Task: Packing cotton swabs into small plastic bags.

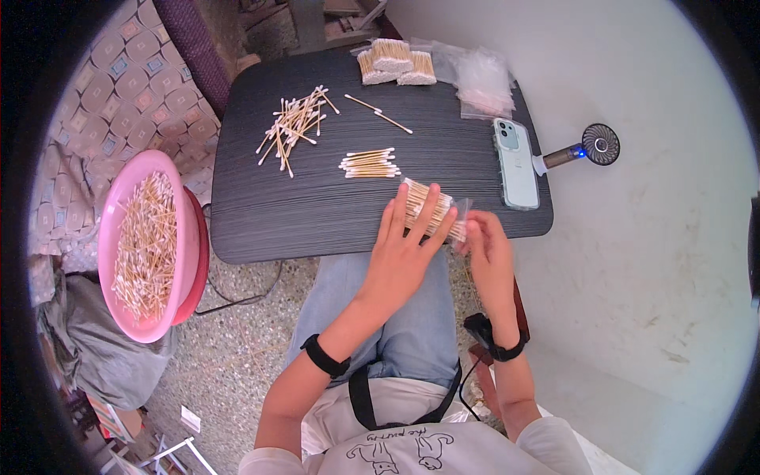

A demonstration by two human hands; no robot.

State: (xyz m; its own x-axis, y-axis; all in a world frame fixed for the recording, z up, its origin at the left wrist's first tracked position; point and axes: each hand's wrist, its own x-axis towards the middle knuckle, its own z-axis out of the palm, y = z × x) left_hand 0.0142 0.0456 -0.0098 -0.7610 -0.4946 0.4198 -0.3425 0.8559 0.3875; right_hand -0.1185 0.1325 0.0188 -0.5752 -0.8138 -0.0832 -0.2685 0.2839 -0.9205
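- Covering swab bundle [416, 200] with left hand [399, 263], fingers spread over it.
- Pinching clear bag [465, 207] edge with right hand [492, 257] fingers.
- Noting swab row [370, 163] just beyond, on bench [277, 226].

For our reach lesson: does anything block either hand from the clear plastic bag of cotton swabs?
Nothing visible does: the left hand lies on the clear plastic bag; the right hand is at its right end.
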